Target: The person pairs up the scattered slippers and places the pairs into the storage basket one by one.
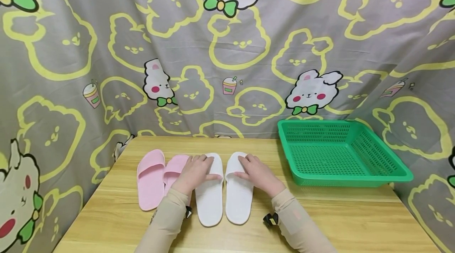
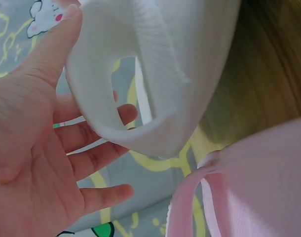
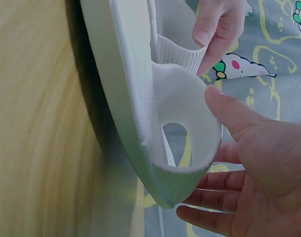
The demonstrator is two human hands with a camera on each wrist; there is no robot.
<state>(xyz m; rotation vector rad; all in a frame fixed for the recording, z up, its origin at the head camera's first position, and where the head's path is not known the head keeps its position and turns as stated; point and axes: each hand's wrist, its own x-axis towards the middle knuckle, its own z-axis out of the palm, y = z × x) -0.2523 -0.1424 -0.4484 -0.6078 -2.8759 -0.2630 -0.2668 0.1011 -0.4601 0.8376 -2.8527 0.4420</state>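
Note:
Two white slippers lie side by side with their toes pointing away, the left one (image 1: 209, 207) and the right one (image 1: 239, 207). Over the strap of the left slipper is my left hand (image 1: 194, 173), its thumb at the strap's edge and its fingers spread loosely by the toe. My right hand (image 1: 259, 173) lies likewise over the right slipper, thumb on the strap (image 3: 190, 106) and fairly straight fingers beside the toe. Neither hand is closed tightly around its slipper. A pair of pink slippers (image 1: 151, 193) is at left, the nearer one partly hidden by my left arm.
At the right of the wooden table (image 1: 117, 221) stands a green plastic basket (image 1: 350, 180) with perforated walls. A patterned curtain (image 1: 249, 75) hangs behind the table and along its sides. Close to my left hand is a pink slipper (image 2: 259, 182).

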